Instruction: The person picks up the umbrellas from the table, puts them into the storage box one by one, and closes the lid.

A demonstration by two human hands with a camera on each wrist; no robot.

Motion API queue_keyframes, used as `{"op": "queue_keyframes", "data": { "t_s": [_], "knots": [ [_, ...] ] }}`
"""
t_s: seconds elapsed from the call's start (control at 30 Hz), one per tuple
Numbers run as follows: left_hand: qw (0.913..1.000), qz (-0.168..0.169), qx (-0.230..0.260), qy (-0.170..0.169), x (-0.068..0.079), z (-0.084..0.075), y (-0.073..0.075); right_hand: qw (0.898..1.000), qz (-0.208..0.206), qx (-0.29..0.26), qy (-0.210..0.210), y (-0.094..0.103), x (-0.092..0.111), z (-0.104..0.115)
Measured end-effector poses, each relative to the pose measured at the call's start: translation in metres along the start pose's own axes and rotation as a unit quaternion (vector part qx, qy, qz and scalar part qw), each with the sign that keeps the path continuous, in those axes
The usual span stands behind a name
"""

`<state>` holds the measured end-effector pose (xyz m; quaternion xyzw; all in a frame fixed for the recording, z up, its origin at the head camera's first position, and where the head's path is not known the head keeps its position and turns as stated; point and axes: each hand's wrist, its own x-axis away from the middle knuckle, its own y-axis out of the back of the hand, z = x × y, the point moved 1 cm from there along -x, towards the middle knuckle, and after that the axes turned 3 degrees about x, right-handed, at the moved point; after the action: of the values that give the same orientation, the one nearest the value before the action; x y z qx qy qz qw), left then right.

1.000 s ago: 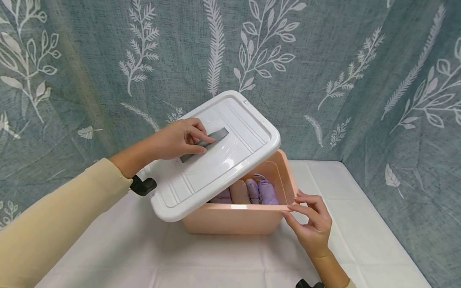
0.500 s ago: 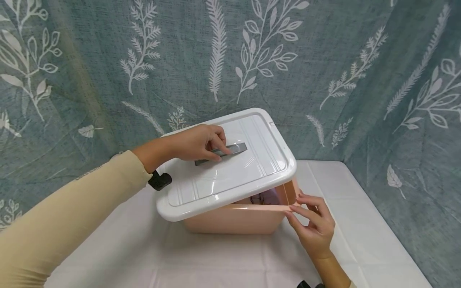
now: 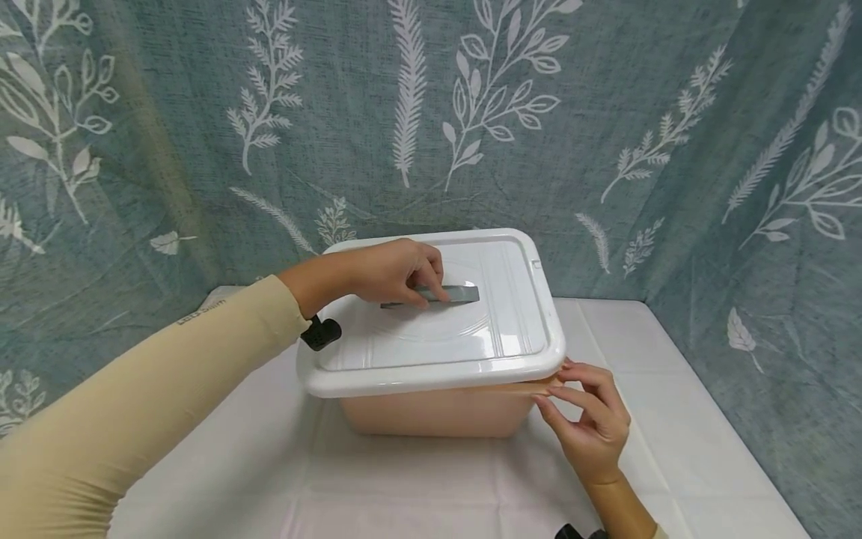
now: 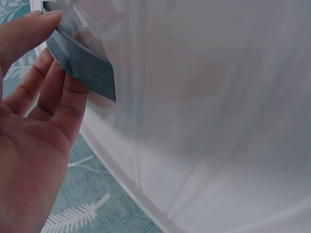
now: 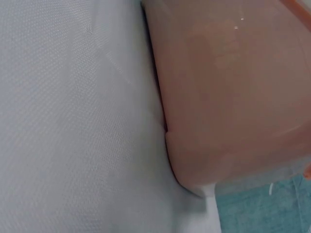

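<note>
A white plastic lid [image 3: 431, 352] lies over a peach storage box [image 3: 438, 415], slightly askew and overhanging the box's left side. Fingers and thumb of my left hand [image 3: 397, 277] pinch the grey handle [image 3: 463, 294] at the lid's middle. In the left wrist view the thumb is on one face of the handle [image 4: 87, 68] and the fingers are behind it. At the box's front right corner my right hand [image 3: 592, 427] pinches the rim, and a narrow gap shows there under the lid. The lid hides what is inside the box.
The box stands on a table with a white cloth [image 3: 673, 419]. Behind and at both sides hangs a blue-green curtain [image 3: 350, 112] with white leaf patterns. In the right wrist view the box's wall [image 5: 233, 97] meets the cloth.
My left hand has brought the lid right and down over the box, turning it level. The purple and beige rolled items inside are now covered. My right hand stays at the corner.
</note>
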<state>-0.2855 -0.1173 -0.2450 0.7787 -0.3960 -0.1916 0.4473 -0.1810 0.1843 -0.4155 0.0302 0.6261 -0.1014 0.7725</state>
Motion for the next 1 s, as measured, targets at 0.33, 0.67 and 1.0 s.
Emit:
{"op": "queue_keyframes", "data": {
  "t_s": [0.33, 0.67, 1.0],
  "knots": [
    [0.9992, 0.026, -0.027, -0.017, -0.011, 0.0, -0.004, 0.998, -0.021, 0.058, 0.01, 0.004, -0.003, 0.001],
    [0.9978, 0.058, -0.03, -0.016, -0.027, 0.002, -0.012, 0.999, 0.03, 0.035, 0.0, 0.003, -0.007, 0.004],
    [0.9973, 0.07, -0.02, 0.001, -0.031, 0.003, -0.018, 0.999, 0.04, 0.007, -0.014, 0.004, -0.006, 0.001]
  ]
}}
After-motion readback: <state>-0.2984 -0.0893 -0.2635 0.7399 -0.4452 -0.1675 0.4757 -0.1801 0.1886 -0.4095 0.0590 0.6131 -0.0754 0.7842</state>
